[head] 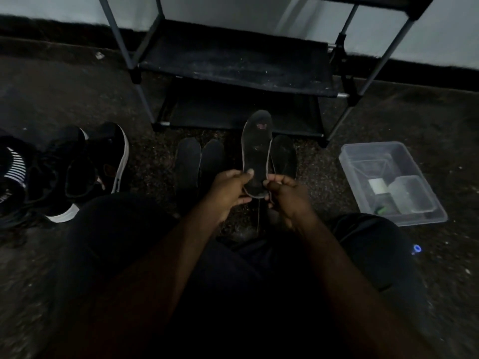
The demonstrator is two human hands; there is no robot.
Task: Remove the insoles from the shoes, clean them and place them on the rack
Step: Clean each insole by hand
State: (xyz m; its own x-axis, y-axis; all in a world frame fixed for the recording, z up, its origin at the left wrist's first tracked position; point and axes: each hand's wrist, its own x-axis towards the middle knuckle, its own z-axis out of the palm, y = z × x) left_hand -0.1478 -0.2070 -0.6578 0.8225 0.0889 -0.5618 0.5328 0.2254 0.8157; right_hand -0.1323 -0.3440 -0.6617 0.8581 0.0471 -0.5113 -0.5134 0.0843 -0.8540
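In the head view, a dark, flat foam insole with a pale edge (256, 151) is held up in front of the seated person, above the speckled dark floor (388, 112) and just short of the black fabric shoe rack with grey metal posts (233, 66). Its heel end is pinched between the left hand (228, 193), whose thumb is pressed on the upper face, and the right hand (285, 198), whose fingers are curled round the opposite edge. The long axis of the insole runs away from the person, with the toe end pointed towards the rack and tilted slightly upward. A pair of dark insoles (187, 164) is laid side by side on the floor to the left, and one further dark insole (285, 156) lies just behind the held one. Removal is therefore judged largely done. The black trainers with white soles (103, 161) are bunched well apart at the left. Whether any insole has been cleaned cannot be told in the dim light. Nothing is seen on the rack shelves, so placing is judged not yet begun. A clear plastic tub (370, 145) is set on the floor at the right.
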